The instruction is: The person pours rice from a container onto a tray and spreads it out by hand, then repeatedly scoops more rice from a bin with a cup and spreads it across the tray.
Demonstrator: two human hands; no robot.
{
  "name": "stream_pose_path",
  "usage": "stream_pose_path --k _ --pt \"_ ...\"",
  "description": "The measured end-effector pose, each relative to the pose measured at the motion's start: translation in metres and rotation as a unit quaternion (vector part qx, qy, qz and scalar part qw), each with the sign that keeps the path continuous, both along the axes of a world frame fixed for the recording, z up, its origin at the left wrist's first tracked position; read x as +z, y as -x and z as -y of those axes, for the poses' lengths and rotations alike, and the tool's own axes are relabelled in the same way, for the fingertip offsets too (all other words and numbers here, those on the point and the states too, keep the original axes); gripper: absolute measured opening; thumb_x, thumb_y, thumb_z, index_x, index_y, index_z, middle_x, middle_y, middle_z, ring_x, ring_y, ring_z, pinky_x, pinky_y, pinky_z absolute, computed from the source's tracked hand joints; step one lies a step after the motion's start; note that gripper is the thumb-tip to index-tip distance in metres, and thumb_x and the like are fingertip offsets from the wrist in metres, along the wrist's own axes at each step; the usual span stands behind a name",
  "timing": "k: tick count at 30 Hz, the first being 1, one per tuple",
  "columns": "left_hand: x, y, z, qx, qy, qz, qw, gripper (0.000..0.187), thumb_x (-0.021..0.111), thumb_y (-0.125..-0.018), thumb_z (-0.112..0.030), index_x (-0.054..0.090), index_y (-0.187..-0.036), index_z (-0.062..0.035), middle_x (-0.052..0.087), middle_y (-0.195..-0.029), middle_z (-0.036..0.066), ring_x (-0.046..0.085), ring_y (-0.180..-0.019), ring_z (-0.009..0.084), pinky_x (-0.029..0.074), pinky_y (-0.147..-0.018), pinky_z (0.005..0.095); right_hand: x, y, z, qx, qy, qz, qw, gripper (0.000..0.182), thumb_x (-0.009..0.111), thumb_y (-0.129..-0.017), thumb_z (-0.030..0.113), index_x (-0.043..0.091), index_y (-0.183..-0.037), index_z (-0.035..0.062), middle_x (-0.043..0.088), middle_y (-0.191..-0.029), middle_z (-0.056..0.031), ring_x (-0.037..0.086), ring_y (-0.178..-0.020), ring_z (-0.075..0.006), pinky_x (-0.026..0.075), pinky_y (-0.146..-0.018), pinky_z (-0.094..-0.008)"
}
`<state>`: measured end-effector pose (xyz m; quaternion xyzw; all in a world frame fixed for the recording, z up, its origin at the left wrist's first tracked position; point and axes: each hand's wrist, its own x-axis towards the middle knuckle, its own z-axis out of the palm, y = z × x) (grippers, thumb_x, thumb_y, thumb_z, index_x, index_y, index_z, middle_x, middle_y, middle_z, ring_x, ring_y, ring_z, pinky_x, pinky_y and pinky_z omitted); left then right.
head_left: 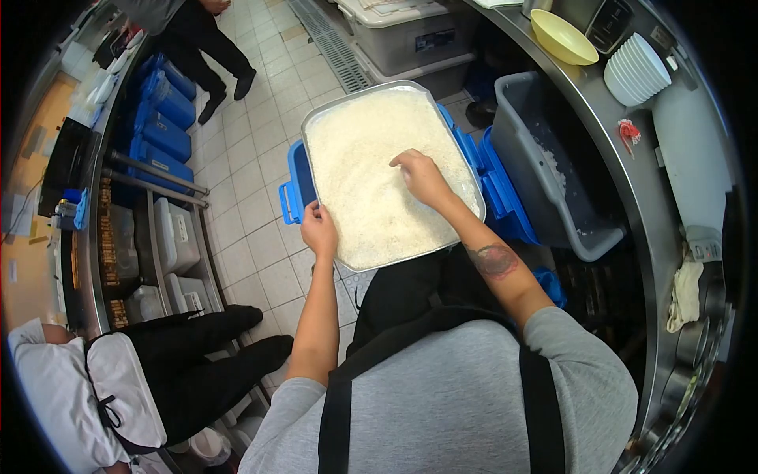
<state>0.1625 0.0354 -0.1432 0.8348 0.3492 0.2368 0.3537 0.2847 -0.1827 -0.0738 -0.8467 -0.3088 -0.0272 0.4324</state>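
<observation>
A large metal tray [309,126] in front of me is filled with pale, off-white crumbs [371,134] that look like breadcrumbs. My left hand [318,231] is closed on the tray's left rim, thumb on the upper side. Over the right half of the crumbs is my right hand [421,178], its fingers curled and the index finger pointing left. Whether anything is pinched in it is hidden. Beneath the tray, parts of a blue bin [296,178] stick out on the left and right.
On the right stands a grey tub [513,118] with white bits inside. A steel counter holds a yellow bowl [564,37] and stacked white bowls [636,71]. Grey storage boxes [399,39] are ahead. One person [142,379] stands at the lower left, another [197,47] further off.
</observation>
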Motion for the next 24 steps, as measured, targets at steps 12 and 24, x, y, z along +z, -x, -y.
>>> stream_pose_path --k 12,24 --pt "0.000 0.001 0.000 -0.001 0.010 0.016 1.000 0.022 0.059 -0.086 -0.020 0.065 -0.099 -0.0038 0.064 -0.067 0.006 0.058 -0.056 0.0170 0.045 -0.055 0.0320 -0.070 0.017 -0.020 -0.005 0.017 -0.013 1.000 0.009 0.063 -0.076 0.006 0.067 -0.083 0.0040 0.061 -0.086 -0.0135 0.060 -0.083 -0.0336 0.049 -0.074 -0.0410" --pt "0.001 0.001 0.001 0.000 0.002 0.005 1.000 0.022 0.059 -0.085 -0.020 0.065 -0.099 -0.0051 0.065 -0.068 0.008 0.060 -0.059 0.0210 0.046 -0.057 0.0352 -0.026 0.015 0.025 -0.072 0.006 -0.084 0.994 0.012 0.065 -0.072 0.003 0.068 -0.083 0.0004 0.066 -0.081 -0.0187 0.065 -0.078 -0.0329 0.051 -0.074 -0.0390"
